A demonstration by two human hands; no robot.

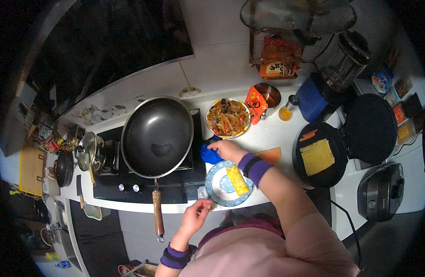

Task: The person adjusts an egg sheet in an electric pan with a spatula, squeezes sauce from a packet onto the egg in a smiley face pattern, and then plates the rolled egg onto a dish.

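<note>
My right hand (227, 149) reaches over a blue cloth (210, 155) on the counter, between the wok (158, 135) and a blue-patterned plate (212, 188). Its fingertips are at the cloth; whether they grip it, I cannot tell. On the plate lies a yellow rolled omelette (237, 180). Loosely curled and with nothing visible in it, my left hand (195, 215) hovers by the counter's front edge, left of the plate. The wok is bare inside and rests on the stove, its wooden handle (158, 213) projecting past the edge.
Behind the cloth stands a dish of cooked food (228, 117), beside an orange packet (256, 105). At right, an open electric griddle (318, 180) holds a yellow flatbread (317, 157) and sausage strips (308, 135). A lidded pot (87, 151) stands left of the wok.
</note>
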